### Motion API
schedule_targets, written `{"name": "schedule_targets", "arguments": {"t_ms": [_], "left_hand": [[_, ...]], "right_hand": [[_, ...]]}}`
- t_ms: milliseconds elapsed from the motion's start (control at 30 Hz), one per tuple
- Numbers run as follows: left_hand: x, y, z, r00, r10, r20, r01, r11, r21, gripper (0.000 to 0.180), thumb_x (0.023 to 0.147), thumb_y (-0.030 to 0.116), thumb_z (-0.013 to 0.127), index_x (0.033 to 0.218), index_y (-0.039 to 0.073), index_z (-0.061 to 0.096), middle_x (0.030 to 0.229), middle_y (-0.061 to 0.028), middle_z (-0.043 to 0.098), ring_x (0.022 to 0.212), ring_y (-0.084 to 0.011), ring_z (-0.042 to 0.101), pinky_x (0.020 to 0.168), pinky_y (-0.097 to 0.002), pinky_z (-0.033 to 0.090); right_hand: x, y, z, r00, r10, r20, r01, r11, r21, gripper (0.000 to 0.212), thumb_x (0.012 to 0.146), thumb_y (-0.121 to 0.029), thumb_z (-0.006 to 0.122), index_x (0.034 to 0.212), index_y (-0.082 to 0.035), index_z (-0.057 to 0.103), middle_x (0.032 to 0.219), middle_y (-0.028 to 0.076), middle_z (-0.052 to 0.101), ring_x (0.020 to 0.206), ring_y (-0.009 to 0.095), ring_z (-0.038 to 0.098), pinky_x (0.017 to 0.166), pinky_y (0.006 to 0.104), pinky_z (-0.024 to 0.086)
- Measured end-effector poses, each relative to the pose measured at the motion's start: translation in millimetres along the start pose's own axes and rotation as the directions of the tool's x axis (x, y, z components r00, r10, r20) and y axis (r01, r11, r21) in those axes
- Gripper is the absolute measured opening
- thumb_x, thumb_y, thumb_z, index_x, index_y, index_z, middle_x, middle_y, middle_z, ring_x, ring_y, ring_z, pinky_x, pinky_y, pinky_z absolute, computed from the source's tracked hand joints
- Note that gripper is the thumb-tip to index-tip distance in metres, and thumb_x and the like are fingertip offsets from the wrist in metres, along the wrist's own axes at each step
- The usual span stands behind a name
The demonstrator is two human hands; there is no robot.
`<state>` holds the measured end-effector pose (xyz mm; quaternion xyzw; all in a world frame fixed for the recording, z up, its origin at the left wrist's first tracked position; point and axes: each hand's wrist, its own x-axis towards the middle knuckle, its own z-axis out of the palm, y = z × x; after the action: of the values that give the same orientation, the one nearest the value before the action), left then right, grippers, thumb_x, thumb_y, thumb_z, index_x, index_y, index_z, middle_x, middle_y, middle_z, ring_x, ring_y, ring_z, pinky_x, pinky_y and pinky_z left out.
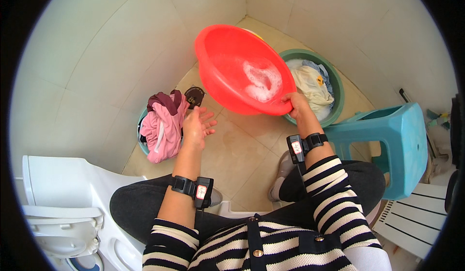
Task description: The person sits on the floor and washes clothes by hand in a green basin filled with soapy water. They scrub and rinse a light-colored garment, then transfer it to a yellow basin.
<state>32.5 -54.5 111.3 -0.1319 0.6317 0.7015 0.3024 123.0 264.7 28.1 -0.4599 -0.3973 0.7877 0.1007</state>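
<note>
My right hand (297,103) grips the near right rim of a red plastic basin (227,53), which is raised and tilted. White suds (263,83) lie in its lower part. My left hand (196,127) is off the basin, fingers spread and holding nothing. Beside it stands a small teal tub (143,146) heaped with pink and maroon clothes (164,125). Partly behind the red basin, a green basin (337,83) holds a cream garment (312,87), some blue cloth and soapy water.
A blue plastic stool (395,125) stands at the right, near a white slatted panel (414,217). On the left is a white toilet (72,183). A dark brown round piece (194,96) lies by the clothes. Tiled walls (126,38) meet behind the basins.
</note>
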Motion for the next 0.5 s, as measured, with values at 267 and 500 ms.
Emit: {"name": "schedule_targets", "arguments": {"t_ms": [267,500], "left_hand": [[-2.8,-12.9,37.9,0.992,0.117,0.039,-0.118,0.992,0.035,0.026,0.095,0.028,0.047,0.105,0.004,0.052,0.087,-0.0099,0.064,0.066,-0.0177,0.061,0.052,-0.0289,0.048],[-9.1,-10.7,71.1,0.987,0.139,0.078,-0.142,0.989,0.038,0.017,0.095,0.019,0.046,0.097,0.003,0.052,0.083,-0.0095,0.062,0.063,-0.0156,0.058,0.047,-0.0269,0.046]], "right_hand": [[-4.1,1.4,-2.2,0.994,-0.094,-0.054,0.093,0.995,-0.028,0.041,0.067,0.011,0.049,0.107,0.004,0.052,0.091,0.016,0.061,0.078,0.030,0.063,0.067,0.0403,0.056],[-11.2,3.9,-2.3,0.996,0.070,0.050,-0.078,0.977,0.199,0.024,0.067,0.004,0.058,0.091,-0.002,0.055,0.075,0.008,0.058,0.061,0.023,0.059,0.048,0.0326,0.050]]}}
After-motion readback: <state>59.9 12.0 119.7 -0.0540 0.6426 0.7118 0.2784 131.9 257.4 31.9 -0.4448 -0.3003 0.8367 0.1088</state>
